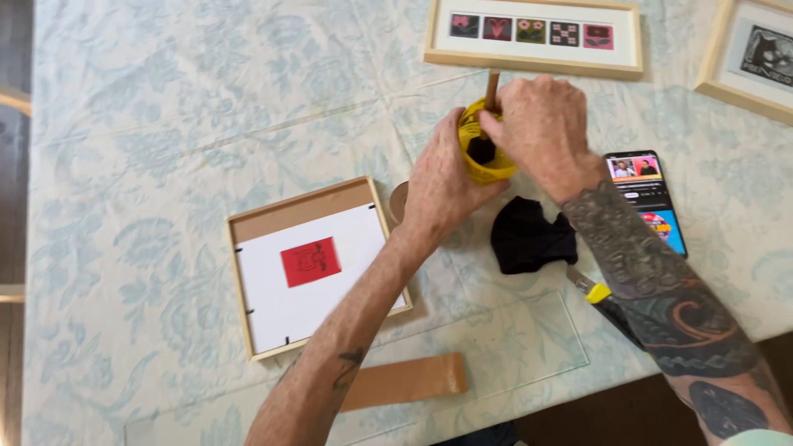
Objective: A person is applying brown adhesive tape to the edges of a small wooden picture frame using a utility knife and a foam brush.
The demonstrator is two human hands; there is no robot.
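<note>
Upper centre: my left hand (438, 186) fingers wrapped round yellow jar (479, 157); right hand (541, 124) fingers pinched on black cloth bit inside. Black cloth (529, 235) on surface (165, 124), just below.

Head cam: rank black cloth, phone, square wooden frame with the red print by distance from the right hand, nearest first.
From the right hand:
1. Black cloth, just below it.
2. Phone, to its right, only slightly farther; close call with the cloth.
3. Square wooden frame, far left, past the left forearm.
</note>
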